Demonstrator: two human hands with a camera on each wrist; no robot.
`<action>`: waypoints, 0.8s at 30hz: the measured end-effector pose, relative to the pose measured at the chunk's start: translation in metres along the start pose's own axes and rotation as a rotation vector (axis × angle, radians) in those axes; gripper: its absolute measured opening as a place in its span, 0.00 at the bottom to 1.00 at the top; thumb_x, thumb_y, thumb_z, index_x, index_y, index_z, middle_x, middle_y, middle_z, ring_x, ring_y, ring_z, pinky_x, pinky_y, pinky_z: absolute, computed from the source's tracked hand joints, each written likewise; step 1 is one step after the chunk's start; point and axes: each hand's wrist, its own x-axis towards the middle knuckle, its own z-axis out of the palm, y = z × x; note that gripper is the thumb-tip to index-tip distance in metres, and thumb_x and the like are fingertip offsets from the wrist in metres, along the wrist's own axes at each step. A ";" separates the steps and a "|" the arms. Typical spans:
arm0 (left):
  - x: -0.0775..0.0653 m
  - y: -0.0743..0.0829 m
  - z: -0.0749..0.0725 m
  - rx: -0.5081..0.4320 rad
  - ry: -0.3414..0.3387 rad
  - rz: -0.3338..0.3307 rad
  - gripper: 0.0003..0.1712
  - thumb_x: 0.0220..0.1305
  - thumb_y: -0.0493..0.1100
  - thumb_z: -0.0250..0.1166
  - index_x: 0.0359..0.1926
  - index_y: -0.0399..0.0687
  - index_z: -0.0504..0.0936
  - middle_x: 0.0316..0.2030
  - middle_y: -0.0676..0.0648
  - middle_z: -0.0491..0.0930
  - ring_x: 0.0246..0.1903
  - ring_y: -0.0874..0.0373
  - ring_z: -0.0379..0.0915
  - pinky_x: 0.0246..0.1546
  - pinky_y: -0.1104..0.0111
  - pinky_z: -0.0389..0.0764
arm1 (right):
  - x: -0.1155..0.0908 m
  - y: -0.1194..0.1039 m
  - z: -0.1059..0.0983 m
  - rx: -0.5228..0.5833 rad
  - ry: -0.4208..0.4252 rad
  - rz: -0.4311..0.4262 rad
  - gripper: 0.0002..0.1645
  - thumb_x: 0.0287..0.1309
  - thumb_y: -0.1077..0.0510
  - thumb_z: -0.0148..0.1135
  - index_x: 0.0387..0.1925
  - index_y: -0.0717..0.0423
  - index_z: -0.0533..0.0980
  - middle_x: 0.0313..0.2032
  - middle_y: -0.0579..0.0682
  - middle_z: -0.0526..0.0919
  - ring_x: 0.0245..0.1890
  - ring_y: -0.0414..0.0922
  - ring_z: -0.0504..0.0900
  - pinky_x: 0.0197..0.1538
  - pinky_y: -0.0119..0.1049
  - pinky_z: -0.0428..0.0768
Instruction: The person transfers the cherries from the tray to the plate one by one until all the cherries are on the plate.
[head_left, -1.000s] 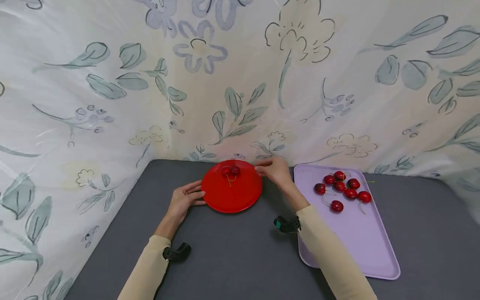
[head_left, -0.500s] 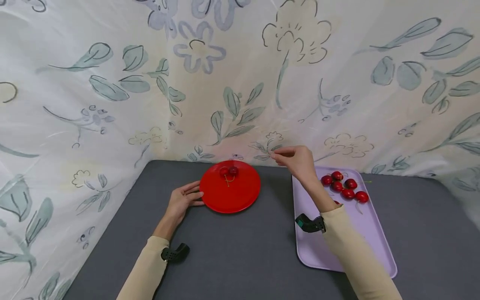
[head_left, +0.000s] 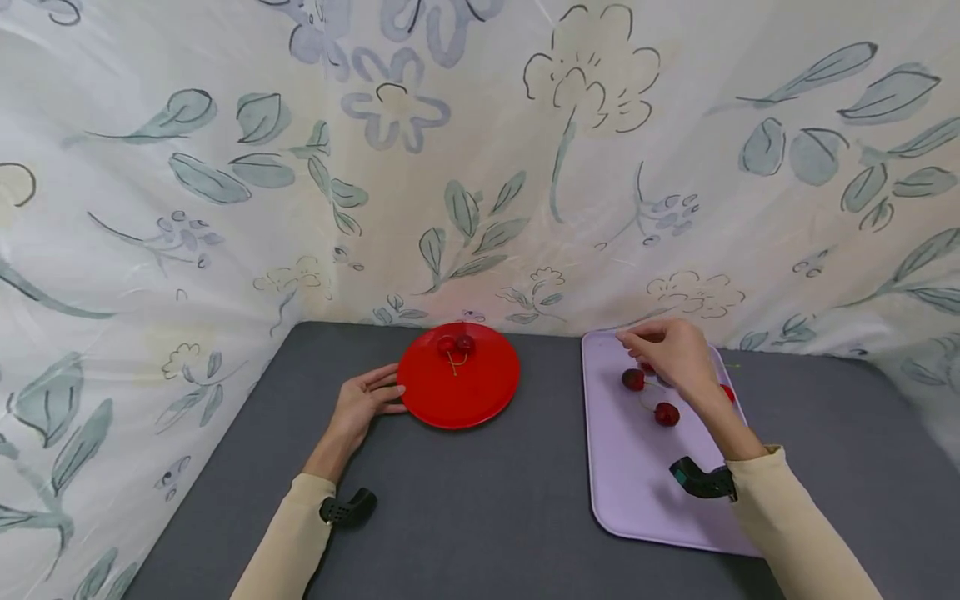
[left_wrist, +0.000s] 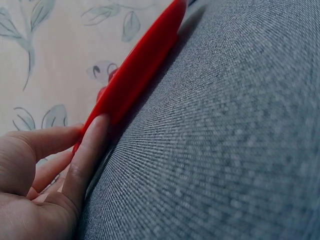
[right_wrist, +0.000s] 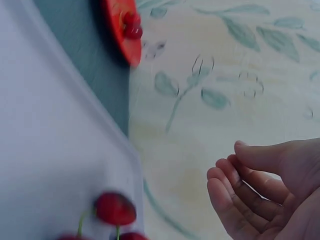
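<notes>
At the left rim of the red plate [head_left: 459,392], my left hand [head_left: 362,407] holds the edge, thumb over the rim and fingers along its side. The left wrist view shows the plate [left_wrist: 135,70] edge-on, low over the cloth. Two cherries [head_left: 465,343] with joined stems lie on its far part. Over the far end of the lilac tray [head_left: 630,492] hovers my right hand [head_left: 675,354], fingers loosely bent with nothing between them. Beneath it lie several cherries [head_left: 666,414], partly hidden by the hand. Another cherry [right_wrist: 115,207] shows in the right wrist view beside the tray rim.
A dark grey cloth [head_left: 480,517] covers the table. Behind it rises a floral curtain [head_left: 465,167], close to the far edges of plate and tray. Dark wrist devices [head_left: 702,479] hang under both cuffs.
My right hand has moved right, from beside the plate up and over to the tray's far end, now covering several cherries. The left hand stays at the plate.
</notes>
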 end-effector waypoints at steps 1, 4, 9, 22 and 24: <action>0.000 0.000 -0.001 0.002 0.001 0.002 0.30 0.64 0.30 0.64 0.66 0.34 0.70 0.61 0.31 0.71 0.40 0.59 0.84 0.39 0.62 0.87 | -0.001 0.004 -0.003 -0.021 -0.003 0.001 0.24 0.62 0.45 0.65 0.44 0.63 0.84 0.31 0.60 0.86 0.27 0.50 0.82 0.19 0.33 0.76; -0.001 0.002 -0.003 0.011 -0.005 0.008 0.29 0.65 0.31 0.64 0.67 0.35 0.70 0.61 0.31 0.71 0.40 0.59 0.84 0.39 0.62 0.87 | -0.006 0.015 -0.011 -0.083 -0.004 0.007 0.24 0.63 0.45 0.65 0.43 0.65 0.84 0.29 0.58 0.86 0.25 0.47 0.80 0.19 0.33 0.70; -0.003 0.002 -0.003 0.012 -0.014 0.013 0.29 0.65 0.31 0.63 0.67 0.35 0.69 0.62 0.31 0.71 0.41 0.59 0.84 0.39 0.62 0.87 | -0.016 0.027 -0.025 -0.150 -0.041 0.049 0.26 0.63 0.46 0.64 0.42 0.68 0.84 0.26 0.56 0.86 0.19 0.44 0.75 0.16 0.34 0.65; -0.004 -0.001 0.000 0.006 -0.008 0.003 0.29 0.65 0.30 0.63 0.66 0.34 0.70 0.61 0.31 0.72 0.39 0.57 0.84 0.38 0.62 0.87 | -0.040 0.063 -0.043 -0.234 -0.119 0.185 0.24 0.62 0.50 0.65 0.39 0.72 0.83 0.23 0.55 0.85 0.26 0.49 0.81 0.23 0.36 0.71; -0.003 0.000 0.000 0.007 -0.007 0.008 0.29 0.64 0.30 0.64 0.66 0.34 0.70 0.60 0.31 0.72 0.38 0.57 0.84 0.38 0.62 0.87 | -0.043 0.067 -0.045 -0.242 -0.123 0.199 0.23 0.62 0.51 0.66 0.38 0.72 0.83 0.22 0.54 0.85 0.26 0.49 0.79 0.23 0.36 0.69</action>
